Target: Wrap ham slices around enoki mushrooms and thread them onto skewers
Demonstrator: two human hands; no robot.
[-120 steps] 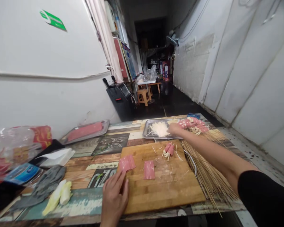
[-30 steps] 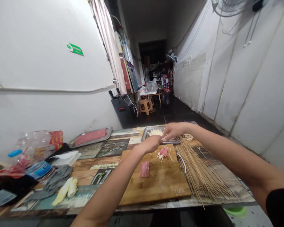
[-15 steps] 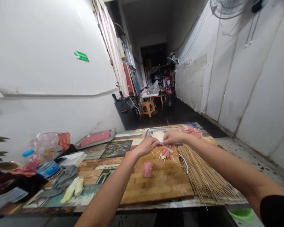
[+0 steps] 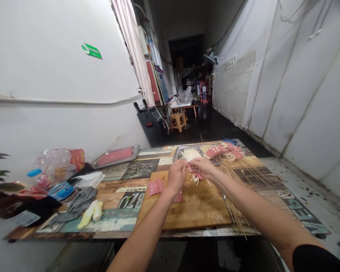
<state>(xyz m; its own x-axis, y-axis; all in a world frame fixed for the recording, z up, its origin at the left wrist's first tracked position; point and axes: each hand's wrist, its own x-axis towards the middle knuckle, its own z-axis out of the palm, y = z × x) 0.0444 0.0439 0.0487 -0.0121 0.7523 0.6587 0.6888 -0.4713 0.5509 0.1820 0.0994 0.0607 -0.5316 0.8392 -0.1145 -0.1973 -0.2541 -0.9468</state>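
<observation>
Your left hand (image 4: 178,175) and right hand (image 4: 200,167) meet at the fingertips above the far part of the rectangular, light-brown wooden cutting board (image 4: 198,215). Both hands are closed in a pinch at a small pale piece (image 4: 188,162); its exact form is too small to tell.

The fan-shaped bunch of thin white mushrooms (image 4: 190,153) lies just beyond your fingertips, in the shallow, rectangular grey metal tray (image 4: 176,152). On the board, a flat, pink, rectangular meat slice (image 4: 155,187) lies to the left of your left wrist. A 2nd pink meat slice (image 4: 179,197) is partly hidden behind that wrist. Small pink meat rolls with white mushroom ends (image 4: 197,178) lie below your right hand, which partly covers them.

A row of pink-and-white rolls (image 4: 225,149) sits to the right of the mushrooms, at the far right of the multicoloured, wood-patterned table (image 4: 113,223). Long, thin, tan wooden skewers (image 4: 234,213) lie beside the board's right edge, partly under your right forearm. At the far left, a 2nd grey metal tray (image 4: 135,152) bears a flat pink slab of meat (image 4: 115,155). Nearer you, 2 pale-yellow leafy vegetable pieces (image 4: 97,210) lie beside the crumpled grey cloth (image 4: 82,202).
</observation>
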